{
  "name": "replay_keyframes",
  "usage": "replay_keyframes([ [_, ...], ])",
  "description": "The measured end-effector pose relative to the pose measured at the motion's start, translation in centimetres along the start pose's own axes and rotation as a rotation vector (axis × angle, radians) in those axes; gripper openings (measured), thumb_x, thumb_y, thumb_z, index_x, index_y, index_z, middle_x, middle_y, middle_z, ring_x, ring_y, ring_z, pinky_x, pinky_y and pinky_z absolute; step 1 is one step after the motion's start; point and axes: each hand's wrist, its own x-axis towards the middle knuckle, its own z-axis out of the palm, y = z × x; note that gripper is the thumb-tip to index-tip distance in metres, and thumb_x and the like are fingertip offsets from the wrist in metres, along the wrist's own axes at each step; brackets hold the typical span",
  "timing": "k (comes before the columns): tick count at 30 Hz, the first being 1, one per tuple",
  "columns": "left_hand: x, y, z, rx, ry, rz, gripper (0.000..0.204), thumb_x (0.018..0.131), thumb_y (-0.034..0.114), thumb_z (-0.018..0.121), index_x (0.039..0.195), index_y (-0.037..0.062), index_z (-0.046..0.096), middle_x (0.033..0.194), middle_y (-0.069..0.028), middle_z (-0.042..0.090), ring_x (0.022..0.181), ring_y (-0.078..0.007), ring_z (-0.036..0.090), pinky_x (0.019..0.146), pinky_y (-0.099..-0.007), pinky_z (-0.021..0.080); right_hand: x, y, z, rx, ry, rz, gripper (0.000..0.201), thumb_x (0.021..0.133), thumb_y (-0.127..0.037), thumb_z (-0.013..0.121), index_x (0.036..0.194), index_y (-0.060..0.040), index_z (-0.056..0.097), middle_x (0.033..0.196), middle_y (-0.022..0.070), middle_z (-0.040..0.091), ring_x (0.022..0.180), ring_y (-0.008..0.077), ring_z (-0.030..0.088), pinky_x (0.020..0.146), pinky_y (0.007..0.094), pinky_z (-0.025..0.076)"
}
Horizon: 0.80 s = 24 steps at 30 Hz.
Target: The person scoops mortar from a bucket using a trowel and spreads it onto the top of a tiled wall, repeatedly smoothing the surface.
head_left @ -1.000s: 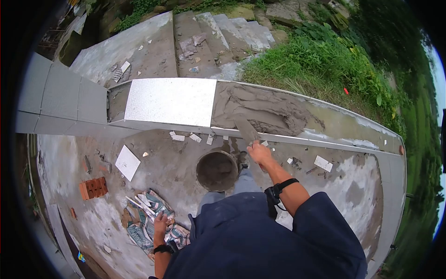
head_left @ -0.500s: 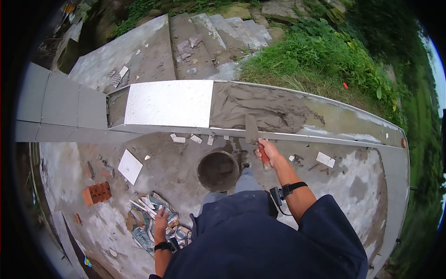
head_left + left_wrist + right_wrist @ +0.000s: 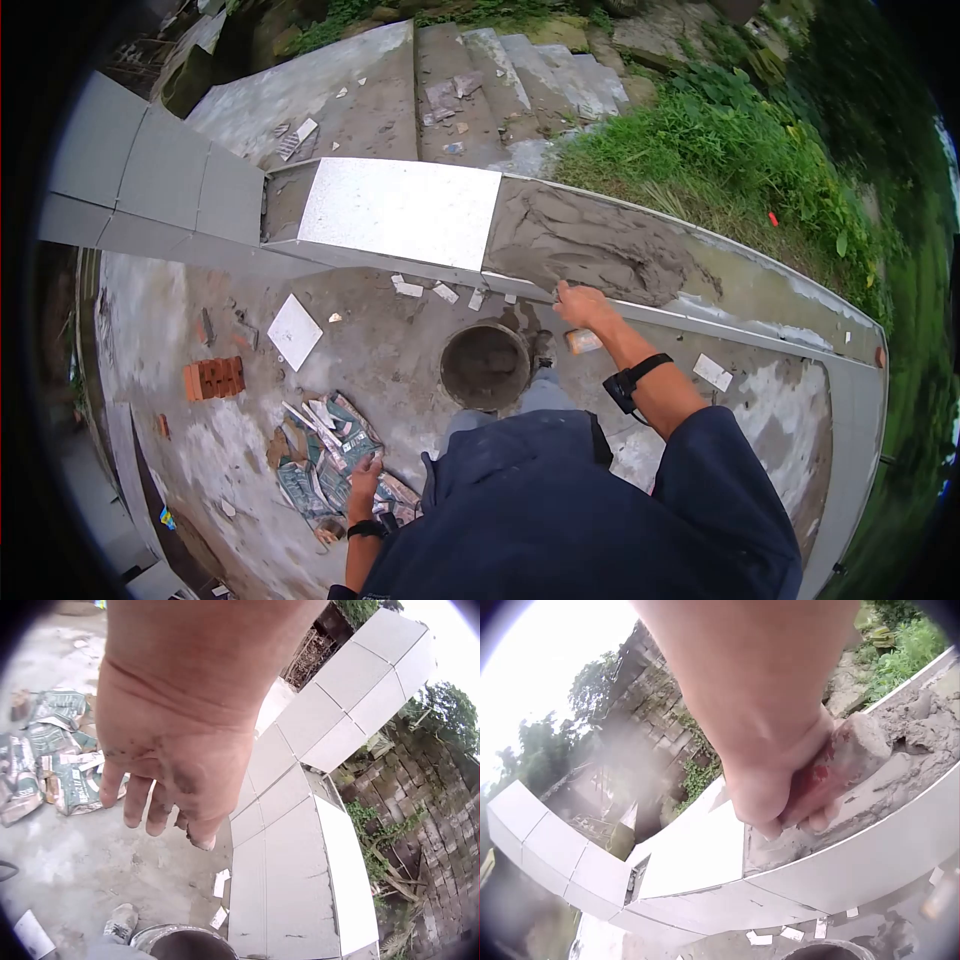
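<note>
My right hand [image 3: 578,303] is at the front edge of the low wall, fist curled round the red, mortar-smeared handle of a trowel [image 3: 826,771]. In the right wrist view the right hand [image 3: 791,806] holds that handle right over the wet grey mortar bed [image 3: 922,724], and the blade is hidden. The mortar bed [image 3: 600,250] covers the wall top to the right of a speckled white tile [image 3: 400,210]. My left hand [image 3: 365,475] hangs by my side. Its fingers [image 3: 135,802] dangle loosely and hold nothing, above torn cement bags [image 3: 52,765].
A round bucket [image 3: 485,365] stands on the concrete floor by my feet, under the wall. On the floor to the left lie a loose white tile [image 3: 294,331], a red brick [image 3: 213,378], cement bags [image 3: 325,450] and tile scraps. Grey tiles [image 3: 150,170] cap the wall's left. Steps and grass lie beyond.
The trowel blade lay on the mortar's front edge, then stood up in plain sight; now it is hidden behind my right fist at the wall's edge. The left hand still hangs.
</note>
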Motion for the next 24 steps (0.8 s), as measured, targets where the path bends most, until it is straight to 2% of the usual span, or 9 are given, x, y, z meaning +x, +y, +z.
replay_keyframes([
  [1,-0.5,0.3,0.5,-0.001,0.003,-0.002,0.058,0.095,0.03,0.065,0.139,-0.006,0.053,0.133,-0.0213,0.062,0.115,-0.0278,0.063,0.094,-0.0356,0.052,0.1,-0.5,-0.1,0.0,-0.001,-0.003,0.049,0.094,-0.032,0.055,0.127,0.0043,0.053,0.113,0.0238,0.069,0.109,0.0398,0.065,0.093,0.0491,0.05],
  [3,-1.1,1.0,1.3,-0.027,0.021,-0.064,0.056,0.095,0.033,0.065,0.14,0.0011,0.056,0.127,-0.0177,0.064,0.109,-0.0262,0.065,0.087,-0.0378,0.054,0.5,-1.6,-0.2,-0.036,-0.068,0.009,0.051,0.093,-0.028,0.056,0.13,0.0074,0.051,0.114,0.0249,0.069,0.109,0.0402,0.065,0.093,0.0487,0.051],
  [7,-1.2,0.9,1.8,-0.038,0.034,-0.034,0.054,0.095,0.035,0.065,0.14,0.0066,0.058,0.122,-0.0146,0.065,0.104,-0.0246,0.065,0.082,-0.039,0.055,0.9,-2.0,1.1,-0.052,-0.037,-0.008,0.05,0.092,-0.026,0.058,0.129,0.007,0.051,0.113,0.0249,0.069,0.109,0.0403,0.066,0.093,0.0484,0.052],
  [13,0.5,0.9,1.8,-0.038,-0.015,-0.028,0.053,0.096,0.029,0.064,0.139,-0.0012,0.056,0.117,-0.0124,0.068,0.102,-0.0201,0.065,0.082,-0.033,0.053,-1.4,1.5,0.7,-0.138,-0.024,-0.007,0.041,0.092,-0.023,0.057,0.122,0.0043,0.054,0.101,0.023,0.072,0.097,0.0406,0.069,0.085,0.0492,0.054],
  [15,1.8,-0.1,2.0,-0.042,-0.006,0.044,0.054,0.096,0.027,0.065,0.138,-0.0055,0.055,0.117,-0.012,0.069,0.101,-0.0185,0.064,0.083,-0.0302,0.052,-3.1,4.2,0.4,-0.199,-0.048,0.004,0.039,0.092,-0.023,0.058,0.119,0.0042,0.055,0.097,0.0235,0.072,0.093,0.0411,0.07,0.081,0.0503,0.055],
  [19,1.6,2.9,2.5,-0.14,-0.032,0.049,0.055,0.096,0.027,0.065,0.138,-0.007,0.055,0.121,-0.0132,0.068,0.103,-0.0187,0.064,0.087,-0.0302,0.051,-7.1,9.7,0.2,-0.223,-0.06,0.082,0.044,0.092,-0.027,0.061,0.122,0.0034,0.052,0.095,0.025,0.071,0.093,0.0426,0.068,0.082,0.052,0.053],
  [21,1.0,4.8,2.4,-0.094,-0.016,0.013,0.055,0.096,0.027,0.065,0.138,-0.0072,0.054,0.123,-0.0143,0.068,0.105,-0.0189,0.064,0.091,-0.0304,0.05,-9.1,10.0,-0.4,-0.173,-0.031,0.125,0.043,0.093,-0.028,0.058,0.121,0.0045,0.053,0.097,0.0254,0.071,0.094,0.0431,0.069,0.083,0.0521,0.053],
  [22,1.7,4.5,2.1,-0.022,-0.024,0.086,0.056,0.096,0.027,0.066,0.138,-0.0074,0.054,0.126,-0.016,0.067,0.109,-0.0209,0.064,0.094,-0.0312,0.05,-9.1,9.5,-0.1,-0.169,-0.029,0.129,0.043,0.093,-0.028,0.058,0.121,0.0045,0.053,0.097,0.0254,0.071,0.094,0.0431,0.069,0.083,0.0521,0.053],
  [24,2.3,5.1,1.8,-0.007,-0.044,0.08,0.056,0.096,0.027,0.066,0.138,-0.0074,0.054,0.128,-0.017,0.066,0.111,-0.0222,0.064,0.095,-0.0315,0.049,-8.5,7.3,0.5,0.002,0.049,0.183,0.044,0.094,-0.029,0.056,0.121,0.005,0.052,0.098,0.0264,0.071,0.096,0.0443,0.068,0.085,0.0527,0.052],
])
